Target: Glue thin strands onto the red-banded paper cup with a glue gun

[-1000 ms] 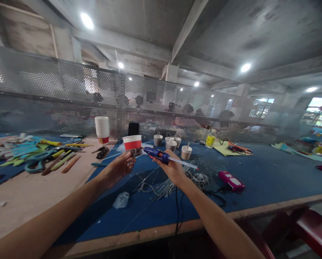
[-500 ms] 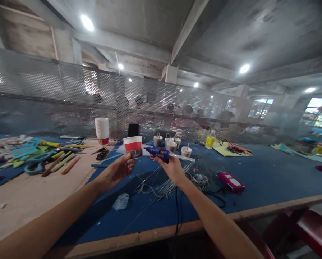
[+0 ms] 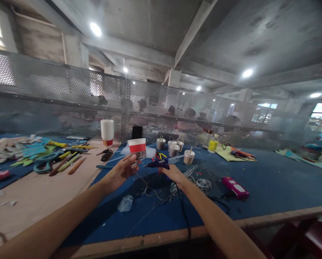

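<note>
My left hand [image 3: 121, 172] is raised over the blue table mat [image 3: 271, 180], fingers pinched on a small grey piece [image 3: 139, 155] that I cannot name. Just behind it a red-and-white paper cup [image 3: 136, 145] stands on the mat. My right hand [image 3: 172, 173] is closed round a blue hot glue gun [image 3: 157, 164], held low near the mat with its nozzle toward the left hand. The gun's black cord [image 3: 184, 216] runs back along my right forearm and over the table edge. A tangle of thin wires [image 3: 161, 190] lies under both hands.
A stack of white cups [image 3: 107, 131], several small cups with wire handles [image 3: 174, 146], a yellow-labelled bottle [image 3: 212, 144] and a pink box [image 3: 235, 187] sit on the mat. Scissors and foam strips [image 3: 45, 160] lie left. People sit behind a perforated metal screen [image 3: 69, 97].
My right hand has lowered the glue gun from chest height to near the mat. The left hand keeps its pinch and has barely moved. The view shifted slightly.
</note>
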Action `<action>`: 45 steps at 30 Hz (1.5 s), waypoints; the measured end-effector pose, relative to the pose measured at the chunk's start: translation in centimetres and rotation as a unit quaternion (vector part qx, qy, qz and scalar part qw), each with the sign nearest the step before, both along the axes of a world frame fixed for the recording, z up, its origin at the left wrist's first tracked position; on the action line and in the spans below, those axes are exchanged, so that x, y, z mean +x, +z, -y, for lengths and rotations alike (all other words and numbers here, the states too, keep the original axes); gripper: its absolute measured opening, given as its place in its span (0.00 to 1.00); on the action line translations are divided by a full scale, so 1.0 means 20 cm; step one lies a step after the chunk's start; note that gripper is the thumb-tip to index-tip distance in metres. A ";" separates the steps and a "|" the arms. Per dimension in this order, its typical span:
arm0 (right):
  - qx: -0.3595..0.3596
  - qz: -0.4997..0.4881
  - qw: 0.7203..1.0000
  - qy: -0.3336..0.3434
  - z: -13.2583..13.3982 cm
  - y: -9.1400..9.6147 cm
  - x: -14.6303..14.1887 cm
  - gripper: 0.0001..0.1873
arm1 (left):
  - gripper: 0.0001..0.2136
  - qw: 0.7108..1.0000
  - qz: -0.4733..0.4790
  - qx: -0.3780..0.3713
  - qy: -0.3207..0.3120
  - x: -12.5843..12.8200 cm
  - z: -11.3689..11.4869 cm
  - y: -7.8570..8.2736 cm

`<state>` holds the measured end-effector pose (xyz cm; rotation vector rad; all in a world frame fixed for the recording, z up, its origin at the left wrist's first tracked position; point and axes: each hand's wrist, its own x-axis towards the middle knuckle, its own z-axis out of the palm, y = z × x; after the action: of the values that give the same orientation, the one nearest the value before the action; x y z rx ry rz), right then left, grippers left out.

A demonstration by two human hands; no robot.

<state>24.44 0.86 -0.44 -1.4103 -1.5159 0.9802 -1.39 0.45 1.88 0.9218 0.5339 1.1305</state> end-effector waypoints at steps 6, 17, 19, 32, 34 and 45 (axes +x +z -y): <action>-0.007 0.214 0.976 -0.025 -0.01 -0.04 0.01 0.26 | 0.11 0.999 -0.023 0.021 0.015 0.01 0.03 0.03; 0.250 0.229 0.940 -0.042 0.10 0.04 -0.10 0.12 | 0.17 0.996 -0.051 0.062 0.025 0.03 0.03 0.02; 0.206 0.064 0.974 0.069 0.12 0.07 -0.17 0.15 | 0.17 0.995 -0.048 0.079 0.028 0.04 0.02 0.01; 0.131 -0.145 0.976 0.092 0.17 0.15 -0.29 0.16 | 0.19 0.992 -0.042 0.107 0.047 0.04 0.02 0.02; 0.154 -0.136 0.975 0.080 0.15 0.15 -0.26 0.16 | 0.18 0.992 -0.047 0.106 0.044 0.05 0.02 0.01; 0.213 -0.115 0.970 0.009 0.11 0.14 -0.20 0.14 | 0.17 0.994 -0.057 0.093 0.005 0.04 0.03 0.02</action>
<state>20.42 -1.25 2.44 -0.9475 -1.4585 0.7417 -0.59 -0.18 2.31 1.1519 0.5314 1.1552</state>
